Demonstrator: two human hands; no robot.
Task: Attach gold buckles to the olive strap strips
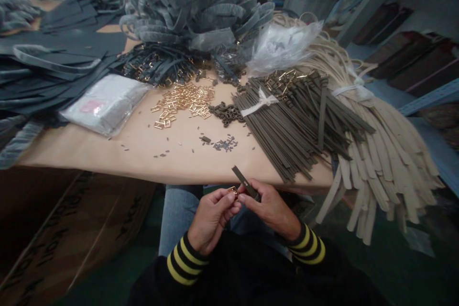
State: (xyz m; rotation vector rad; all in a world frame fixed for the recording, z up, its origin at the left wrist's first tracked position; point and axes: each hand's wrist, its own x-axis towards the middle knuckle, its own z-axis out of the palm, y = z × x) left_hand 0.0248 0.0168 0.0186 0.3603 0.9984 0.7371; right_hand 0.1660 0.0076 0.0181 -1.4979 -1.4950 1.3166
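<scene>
My left hand [211, 217] pinches a small gold buckle [232, 191] just below the table's front edge. My right hand [268, 208] grips a short dark olive strap [244, 182] whose free end points up and left over the table edge. The two hands meet, buckle against strap. Both wrists wear black sleeves with yellow stripes. On the table ahead lie a heap of loose gold buckles [182, 103], a small pile of dark loops [226, 113] and a scatter of tiny dark pins [224, 144].
A tied bundle of olive straps [297, 124] lies at right, with cream straps [380, 153] hanging off the table beyond. A clear plastic packet [105, 103] sits at left beside dark grey sheets [43, 76]. Grey straps [193, 2] are heaped at the back. A cardboard box [68, 234] stands below left.
</scene>
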